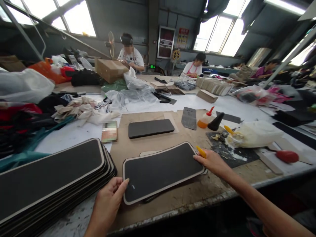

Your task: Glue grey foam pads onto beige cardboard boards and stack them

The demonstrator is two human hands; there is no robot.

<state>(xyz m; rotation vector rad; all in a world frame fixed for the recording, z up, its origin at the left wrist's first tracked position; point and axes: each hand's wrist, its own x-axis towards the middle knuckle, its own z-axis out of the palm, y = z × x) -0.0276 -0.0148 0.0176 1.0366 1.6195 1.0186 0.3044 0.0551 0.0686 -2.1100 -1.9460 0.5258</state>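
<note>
A black rounded rectangular panel with a pale border (163, 172) lies slightly tilted over other pieces in front of me. My left hand (111, 194) is closed on its left end, the thumb on top. At the far right corner, my right hand (209, 161) is closed, its thumb at the panel's edge. A yellow handle-like piece (201, 151) sticks out of that hand; its other end is hidden. Behind lies a smaller black rounded pad (151, 128) on brown board. Left of me is a stack of black pale-bordered panels (54, 168).
To the right are a glue-smeared black board (237, 159), a white jug lying on its side (261, 134), a red-capped bottle (205, 119), a black cone (216, 121) and a red-handled tool (287, 156). Fabric scraps (76, 110) and bags lie left. Several people work farther back.
</note>
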